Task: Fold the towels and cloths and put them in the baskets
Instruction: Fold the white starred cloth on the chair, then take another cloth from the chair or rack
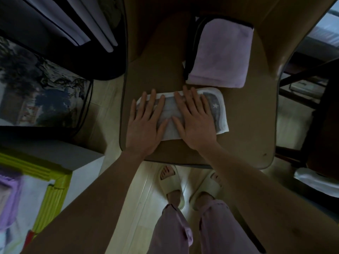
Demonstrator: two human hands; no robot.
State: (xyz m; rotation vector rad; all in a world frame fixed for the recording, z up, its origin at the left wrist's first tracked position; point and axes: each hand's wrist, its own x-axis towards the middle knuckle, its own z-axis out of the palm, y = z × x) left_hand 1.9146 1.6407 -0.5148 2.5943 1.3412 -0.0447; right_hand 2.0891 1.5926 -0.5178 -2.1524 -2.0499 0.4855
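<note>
A small white cloth [219, 109] with a grey star pattern lies folded on the brown table [245, 125], near its front edge. My left hand [146, 121] lies flat on the cloth's left end, fingers spread and straight. My right hand [194, 118] presses flat on the cloth's middle, fingers straight. Only the cloth's right end and a strip between my hands show. Just behind it sits a folded lilac towel [220, 55] with a dark trim along its left side.
A yellow-green basket [53, 191] holding a purple cloth stands at the lower left on a grey surface. A white cloth [315, 180] lies at the right edge below the table. Dark furniture and a patterned fabric fill the left. My feet in slippers stand under the table's front edge.
</note>
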